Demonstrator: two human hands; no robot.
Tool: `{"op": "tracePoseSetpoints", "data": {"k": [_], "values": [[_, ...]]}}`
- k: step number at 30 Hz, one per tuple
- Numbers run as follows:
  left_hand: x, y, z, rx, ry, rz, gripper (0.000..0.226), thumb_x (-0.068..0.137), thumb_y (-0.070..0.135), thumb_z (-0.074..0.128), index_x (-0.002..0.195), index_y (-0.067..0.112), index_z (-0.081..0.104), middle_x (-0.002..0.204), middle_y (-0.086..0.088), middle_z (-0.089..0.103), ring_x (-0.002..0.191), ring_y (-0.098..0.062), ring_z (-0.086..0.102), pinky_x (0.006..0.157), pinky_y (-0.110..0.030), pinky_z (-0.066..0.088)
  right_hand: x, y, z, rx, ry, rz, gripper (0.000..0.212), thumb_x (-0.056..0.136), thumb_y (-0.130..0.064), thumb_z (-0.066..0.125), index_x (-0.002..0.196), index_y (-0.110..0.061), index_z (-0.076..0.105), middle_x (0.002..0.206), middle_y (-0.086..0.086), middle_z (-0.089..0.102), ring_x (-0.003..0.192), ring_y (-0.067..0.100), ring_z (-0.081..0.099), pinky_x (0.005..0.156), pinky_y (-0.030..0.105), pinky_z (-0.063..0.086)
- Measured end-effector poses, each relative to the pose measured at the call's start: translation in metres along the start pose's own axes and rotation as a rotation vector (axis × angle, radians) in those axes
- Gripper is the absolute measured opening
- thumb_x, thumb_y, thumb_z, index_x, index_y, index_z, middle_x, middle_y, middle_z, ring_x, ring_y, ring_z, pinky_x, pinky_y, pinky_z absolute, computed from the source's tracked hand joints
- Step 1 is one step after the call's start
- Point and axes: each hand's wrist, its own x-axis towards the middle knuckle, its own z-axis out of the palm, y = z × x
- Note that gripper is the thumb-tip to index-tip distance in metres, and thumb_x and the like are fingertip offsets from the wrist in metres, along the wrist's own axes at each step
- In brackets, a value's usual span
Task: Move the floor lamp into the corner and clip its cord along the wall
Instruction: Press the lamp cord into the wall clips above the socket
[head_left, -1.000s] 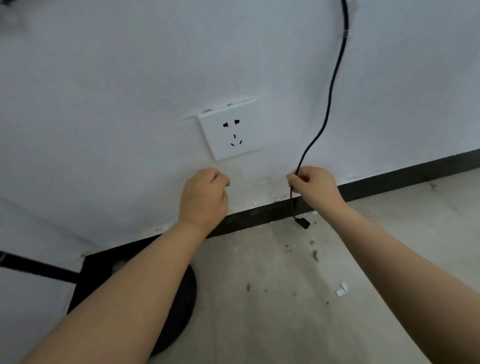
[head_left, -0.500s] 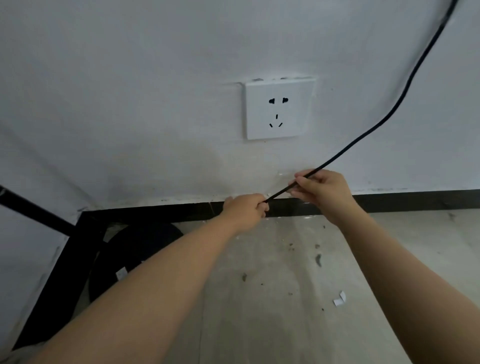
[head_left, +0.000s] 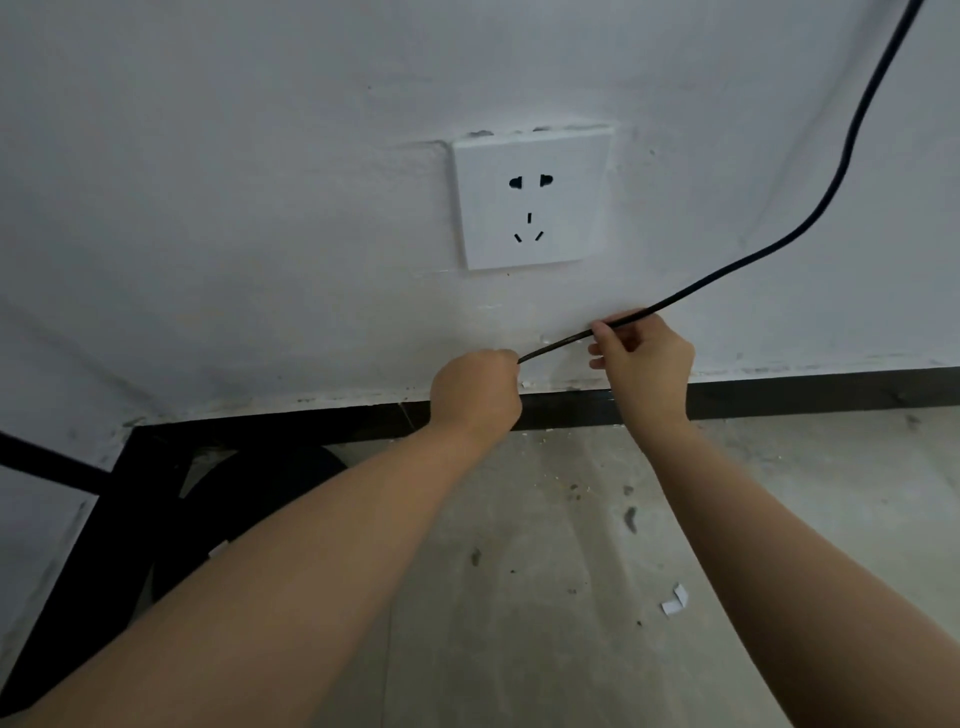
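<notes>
The lamp's black cord (head_left: 810, 218) runs down the white wall from the top right and slants left below the white wall socket (head_left: 532, 200). My right hand (head_left: 644, 358) pinches the cord just under the socket. My left hand (head_left: 475, 395) is closed around the cord's end a little further left; the plug is hidden inside the fist. The lamp's round black base (head_left: 249, 499) sits on the floor in the corner at lower left, partly behind my left forearm. A black pole (head_left: 47, 460) slants in from the left edge.
A black skirting board (head_left: 831, 397) runs along the foot of the wall and turns at the corner at left. The grey concrete floor carries dirt specks and a small scrap of white paper (head_left: 675, 603) at right.
A second ago the cord end dangled from my right hand and my left fist was by the wall. My left hand has since taken the end, and the cord is stretched between both hands.
</notes>
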Motion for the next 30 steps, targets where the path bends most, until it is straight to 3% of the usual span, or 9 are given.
{"op": "tracePoseSetpoints", "data": {"k": [5,9,13,17,19,21,25,28,30], "values": [[0.001,0.002,0.007,0.042,0.003,-0.028,0.024,0.09,-0.002,0.045,0.071,0.006,0.055,0.051,0.006,0.024,0.066,-0.02,0.041,0.041,-0.023,0.016,-0.003,0.008,0.002,-0.009,0.022,0.006,0.016,0.085,-0.013,0.058,0.09,0.002,0.06,0.077,0.013,0.065,0.066,0.027,0.065,0.064,0.03,0.053],[0.004,0.001,0.011,-0.048,-0.068,-0.081,0.027,0.094,0.003,0.043,0.07,0.011,0.054,0.059,-0.004,0.046,0.072,-0.027,0.049,0.05,-0.023,0.029,-0.002,0.007,-0.001,-0.051,0.008,-0.036,0.017,0.085,-0.013,0.058,0.089,0.003,0.06,0.078,0.019,0.068,0.074,0.034,0.066,0.076,0.048,0.056],[0.003,-0.005,0.01,-0.118,-0.049,-0.219,0.017,0.093,0.012,0.049,0.097,-0.002,0.058,0.102,-0.02,0.063,0.095,-0.034,0.058,0.076,-0.036,0.05,-0.003,0.005,-0.003,-0.044,-0.015,-0.009,0.017,0.085,-0.013,0.058,0.088,0.003,0.059,0.073,0.012,0.063,0.075,0.034,0.065,0.078,0.051,0.055],[0.005,-0.014,0.007,-0.279,-0.11,-0.366,0.021,0.089,0.022,0.059,0.093,0.002,0.057,0.09,-0.018,0.058,0.097,-0.034,0.06,0.078,-0.035,0.051,-0.002,0.005,-0.004,-0.032,-0.007,0.021,0.017,0.085,-0.013,0.057,0.09,0.003,0.059,0.085,0.022,0.069,0.079,0.034,0.065,0.08,0.05,0.055],[0.007,-0.014,0.002,-0.471,-0.132,-0.451,0.024,0.086,0.026,0.065,0.08,0.006,0.053,0.081,-0.015,0.057,0.084,-0.032,0.063,0.085,-0.042,0.056,-0.001,0.007,-0.007,-0.009,0.009,0.066,0.015,0.085,-0.012,0.057,0.088,0.003,0.059,0.083,0.022,0.067,0.078,0.034,0.065,0.079,0.051,0.055],[0.01,-0.01,-0.001,-0.657,-0.066,-0.544,0.029,0.082,0.025,0.07,0.066,0.011,0.05,0.065,-0.008,0.057,0.059,-0.022,0.058,0.08,-0.038,0.058,0.002,0.011,-0.013,0.023,0.018,0.13,0.01,0.085,-0.012,0.057,0.082,-0.002,0.056,0.077,0.018,0.064,0.069,0.03,0.065,0.073,0.046,0.058],[0.01,0.011,0.0,-0.973,0.138,-0.614,0.031,0.082,0.013,0.071,0.066,0.019,0.045,0.062,0.003,0.052,0.041,-0.006,0.052,0.038,-0.01,0.051,0.004,0.022,-0.024,0.078,0.051,0.223,0.026,0.086,-0.011,0.056,0.062,-0.014,0.046,0.067,0.006,0.057,0.053,0.01,0.058,0.037,0.009,0.049],[0.008,0.02,0.002,-1.048,0.207,-0.617,0.031,0.085,0.002,0.065,0.068,0.019,0.045,0.062,0.004,0.053,0.032,0.003,0.055,0.044,-0.011,0.053,0.004,0.025,-0.032,0.142,0.079,0.287,0.032,0.086,-0.011,0.056,0.058,-0.02,0.043,0.061,0.001,0.053,0.054,0.009,0.057,0.034,0.005,0.046],[0.005,0.02,0.0,-1.032,0.161,-0.617,0.018,0.085,-0.004,0.061,0.085,0.01,0.05,0.066,0.0,0.056,0.049,-0.007,0.061,0.065,-0.026,0.059,0.004,0.025,-0.034,0.135,0.065,0.313,0.032,0.087,-0.013,0.055,0.057,-0.019,0.043,0.06,0.001,0.052,0.053,0.009,0.056,0.035,0.006,0.047]]}}
